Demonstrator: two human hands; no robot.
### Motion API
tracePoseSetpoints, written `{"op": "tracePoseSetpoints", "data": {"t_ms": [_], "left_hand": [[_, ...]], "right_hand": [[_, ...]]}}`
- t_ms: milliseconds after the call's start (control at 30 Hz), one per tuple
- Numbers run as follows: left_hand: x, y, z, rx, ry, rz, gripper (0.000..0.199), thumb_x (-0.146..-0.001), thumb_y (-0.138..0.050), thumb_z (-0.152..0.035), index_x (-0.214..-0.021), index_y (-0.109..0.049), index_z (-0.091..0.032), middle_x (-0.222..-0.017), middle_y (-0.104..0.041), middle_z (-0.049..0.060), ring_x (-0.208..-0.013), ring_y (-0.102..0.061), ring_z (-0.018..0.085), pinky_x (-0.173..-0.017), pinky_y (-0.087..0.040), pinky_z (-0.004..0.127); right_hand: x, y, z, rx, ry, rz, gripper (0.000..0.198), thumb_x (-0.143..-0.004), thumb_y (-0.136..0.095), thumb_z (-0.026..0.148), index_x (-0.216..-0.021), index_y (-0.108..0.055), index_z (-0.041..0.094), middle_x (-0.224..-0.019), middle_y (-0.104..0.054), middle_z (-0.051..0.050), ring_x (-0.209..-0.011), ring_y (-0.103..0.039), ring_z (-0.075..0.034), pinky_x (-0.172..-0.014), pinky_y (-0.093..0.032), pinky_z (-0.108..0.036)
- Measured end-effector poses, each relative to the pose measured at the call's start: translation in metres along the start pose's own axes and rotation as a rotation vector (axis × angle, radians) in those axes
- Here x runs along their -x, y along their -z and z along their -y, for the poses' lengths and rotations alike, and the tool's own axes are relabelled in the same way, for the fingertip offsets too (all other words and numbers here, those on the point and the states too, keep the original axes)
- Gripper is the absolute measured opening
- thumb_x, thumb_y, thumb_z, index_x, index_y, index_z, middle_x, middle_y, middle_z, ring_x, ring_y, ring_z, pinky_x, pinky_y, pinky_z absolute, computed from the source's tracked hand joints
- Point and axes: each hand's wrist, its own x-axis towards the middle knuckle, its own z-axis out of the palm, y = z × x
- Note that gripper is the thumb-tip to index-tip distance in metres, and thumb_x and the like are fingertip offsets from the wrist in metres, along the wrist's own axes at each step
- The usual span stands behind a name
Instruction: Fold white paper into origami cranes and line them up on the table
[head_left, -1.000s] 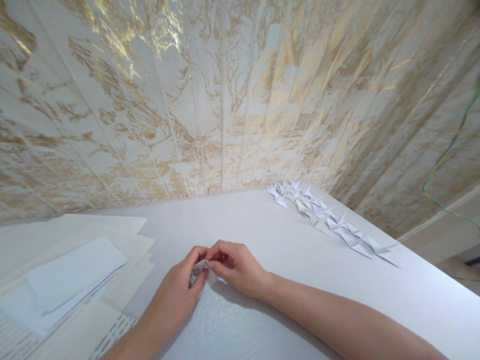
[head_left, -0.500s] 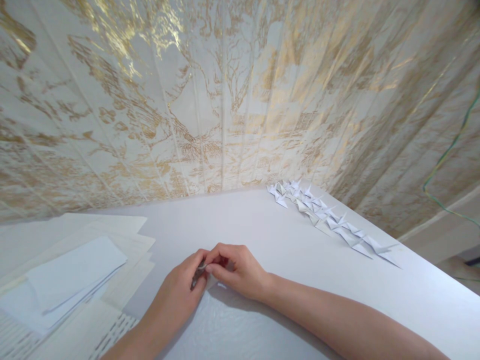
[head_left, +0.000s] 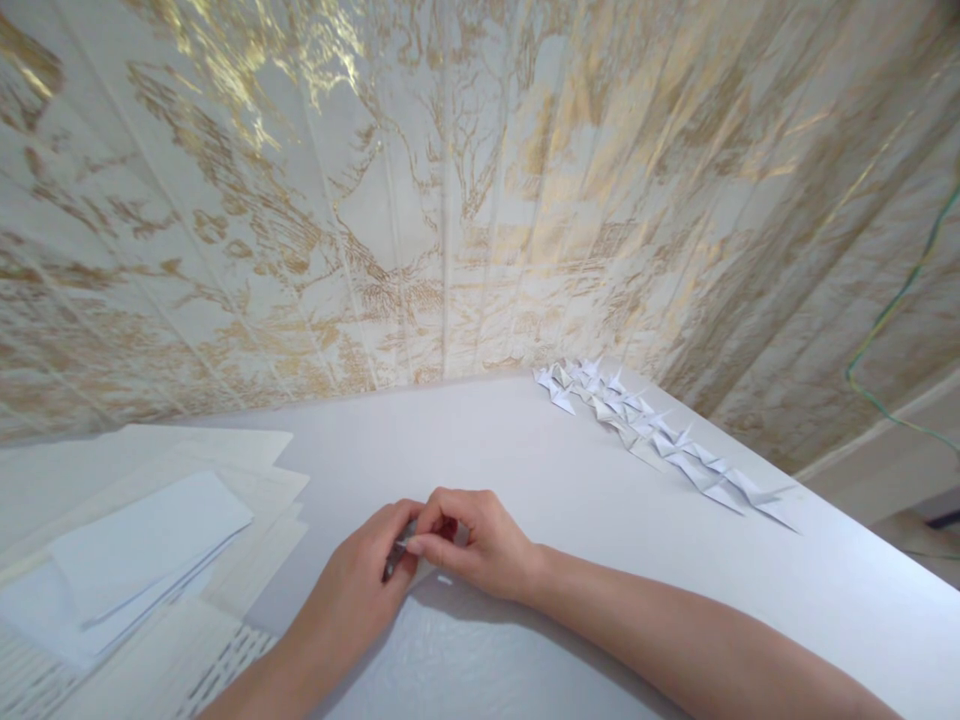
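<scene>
My left hand (head_left: 364, 565) and my right hand (head_left: 478, 540) meet low in the middle of the view, just above the white table. Between them is a small folded piece of paper (head_left: 422, 574), mostly hidden by the fingers; a pale edge shows below the right hand. The left thumb and fingers curl around it from the left side. From the right, thumb and index finger pinch at it. Its exact shape cannot be made out.
Folded paper cranes (head_left: 637, 420) stand in rows along the table's right edge. At the left lie fanned cream sheets (head_left: 255, 470), with white paper pieces (head_left: 154, 540) on top and printed pages below. A patterned gold-and-white curtain (head_left: 442, 200) hangs behind the table (head_left: 480, 430).
Both hands stay in nearly the same place. The right thumb and index finger have shifted slightly left at the paper. The cranes and the sheets lie as before.
</scene>
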Motion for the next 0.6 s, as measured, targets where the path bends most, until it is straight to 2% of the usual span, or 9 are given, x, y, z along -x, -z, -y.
{"op": "tracePoseSetpoints", "data": {"t_ms": [400,467,533,600], "left_hand": [[0.0004,0.0000,0.0018,-0.008,-0.018,-0.018,0.022,-0.088,-0.045,-0.036,-0.093,-0.063,-0.024,-0.093,-0.071,0.004,-0.084,-0.065,0.025,-0.076,-0.048,0.034],[0.0002,-0.0001,0.0019,0.023,-0.001,-0.018,0.024,-0.089,-0.046,-0.037,-0.102,-0.060,-0.024,-0.097,-0.071,0.004,-0.089,-0.065,0.024,-0.080,-0.047,0.033],[-0.0003,0.0001,0.0017,0.094,0.044,-0.031,0.032,-0.090,-0.047,-0.041,-0.117,-0.052,-0.024,-0.101,-0.070,0.003,-0.094,-0.064,0.023,-0.083,-0.046,0.033],[-0.0010,0.0009,0.0018,0.159,0.111,-0.049,0.040,-0.090,-0.048,-0.044,-0.125,-0.043,-0.025,-0.097,-0.070,0.001,-0.086,-0.065,0.021,-0.077,-0.046,0.031]], "right_hand": [[0.0007,0.0014,0.0018,-0.003,-0.002,0.028,0.031,-0.089,-0.059,0.044,-0.074,-0.058,0.017,-0.066,-0.057,0.002,-0.059,-0.048,-0.009,-0.058,-0.040,-0.020],[0.0005,0.0013,0.0019,-0.017,-0.004,0.009,0.031,-0.089,-0.059,0.043,-0.073,-0.058,0.017,-0.065,-0.056,0.003,-0.058,-0.047,-0.009,-0.058,-0.040,-0.020],[-0.0001,0.0017,0.0018,-0.046,-0.013,-0.034,0.030,-0.089,-0.060,0.042,-0.073,-0.057,0.017,-0.064,-0.054,0.003,-0.056,-0.045,-0.009,-0.057,-0.039,-0.020],[-0.0011,0.0025,0.0018,-0.079,-0.031,-0.080,0.029,-0.089,-0.058,0.041,-0.073,-0.056,0.017,-0.063,-0.053,0.004,-0.055,-0.043,-0.009,-0.056,-0.037,-0.020]]}}
